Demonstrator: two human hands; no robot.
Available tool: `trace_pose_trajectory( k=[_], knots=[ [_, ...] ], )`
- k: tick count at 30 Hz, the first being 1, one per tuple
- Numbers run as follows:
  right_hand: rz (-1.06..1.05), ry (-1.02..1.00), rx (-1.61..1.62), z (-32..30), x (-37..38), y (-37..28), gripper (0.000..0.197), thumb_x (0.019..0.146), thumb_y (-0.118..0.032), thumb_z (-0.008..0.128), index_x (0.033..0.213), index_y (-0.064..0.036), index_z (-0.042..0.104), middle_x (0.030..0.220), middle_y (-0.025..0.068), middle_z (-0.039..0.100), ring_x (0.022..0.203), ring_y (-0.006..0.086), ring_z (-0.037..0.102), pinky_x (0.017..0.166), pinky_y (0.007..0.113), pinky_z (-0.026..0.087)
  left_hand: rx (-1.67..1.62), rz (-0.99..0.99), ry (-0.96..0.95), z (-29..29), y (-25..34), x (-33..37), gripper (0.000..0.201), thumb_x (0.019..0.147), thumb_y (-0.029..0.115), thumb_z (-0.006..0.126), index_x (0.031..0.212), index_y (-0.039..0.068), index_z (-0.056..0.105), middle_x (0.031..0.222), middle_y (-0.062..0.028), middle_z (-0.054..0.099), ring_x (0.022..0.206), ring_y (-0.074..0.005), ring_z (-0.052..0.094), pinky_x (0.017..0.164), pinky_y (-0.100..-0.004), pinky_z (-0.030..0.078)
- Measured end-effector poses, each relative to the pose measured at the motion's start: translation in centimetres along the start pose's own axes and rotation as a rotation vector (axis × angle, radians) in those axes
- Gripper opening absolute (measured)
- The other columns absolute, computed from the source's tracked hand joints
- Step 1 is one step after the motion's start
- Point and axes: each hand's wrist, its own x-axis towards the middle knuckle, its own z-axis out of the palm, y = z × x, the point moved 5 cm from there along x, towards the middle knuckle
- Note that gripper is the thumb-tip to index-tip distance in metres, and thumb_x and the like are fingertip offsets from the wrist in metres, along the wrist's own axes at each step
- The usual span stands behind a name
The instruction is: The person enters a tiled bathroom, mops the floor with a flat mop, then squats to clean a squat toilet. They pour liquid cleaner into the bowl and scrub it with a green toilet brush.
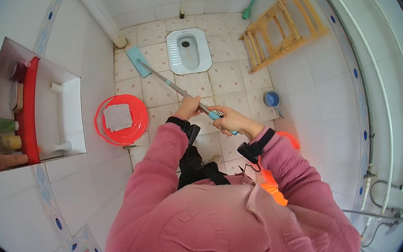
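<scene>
I am standing in a small tiled bathroom and holding a mop [175, 86] by its long handle, both hands closed around the pole near the middle of the frame. My left hand [189, 108] is gripping higher up the grey shaft, and my right hand [229, 120] is clamped on the light blue grip at the end, the two hands sitting close together, one just behind the other. The pale blue mop head [137, 61] is lying flat on the floor tiles [226, 78] in the upper middle of the frame, just left of the white squat toilet [189, 50]. Judging from how things lie, the mopping is somewhere in progress: the head is pressing on the floor beside the toilet, but I cannot tell which tiles are already wiped, since no wet or dirty patches are showing clearly. Both my arms in pink sleeves are coming up from the lower edge, elbows bent, wrists angled toward the upper left along the pole. A red basin [122, 120] with a white cloth inside is sitting on the floor at left centre, a small blue ladle [272, 99] at right centre.
</scene>
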Motion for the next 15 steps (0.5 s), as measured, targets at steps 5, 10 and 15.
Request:
trace_pose_trajectory(
  k=[5, 10, 15],
  knots=[
    [0.005, -0.047, 0.061, -1.7, -3.3, 3.1, 0.064, 0.076, 0.001, 0.053, 0.137, -0.0084, 0.036, 0.067, 0.0041, 0.049, 0.043, 0.0116, 0.044, 0.037, 0.026, 0.035, 0.068, 0.001, -0.081, 3.0, -2.2, -2.6, 0.024, 0.085, 0.023, 0.052, 0.077, 0.001, 0.054, 0.066, -0.0092, 0.058, 0.053, -0.0171, 0.057, 0.048, -0.0276, 0.049],
    [0.032, -0.052, 0.086, -5.0, -7.8, 7.7, 0.064, 0.075, 0.0, 0.055, 0.137, -0.0096, 0.04, 0.07, 0.004, 0.049, 0.044, 0.0103, 0.043, 0.037, 0.025, 0.032, 0.049, -0.119, -0.216, 9.1, -5.7, -4.7, 0.023, 0.088, 0.026, 0.05, 0.081, 0.005, 0.053, 0.072, -0.0068, 0.059, 0.057, -0.0148, 0.057, 0.054, -0.0242, 0.05],
    [0.036, 0.005, 0.107, -9.6, -14.3, 12.9, 0.066, 0.074, -0.001, 0.057, 0.137, -0.0108, 0.042, 0.071, 0.0027, 0.049, 0.046, 0.0093, 0.042, 0.037, 0.024, 0.031, 0.158, -0.249, -0.419, 17.4, -9.3, -6.5, 0.032, 0.091, 0.032, 0.046, 0.084, 0.002, 0.054, 0.082, -0.0101, 0.062, 0.067, -0.0182, 0.063, 0.058, -0.0253, 0.053]
  ],
)
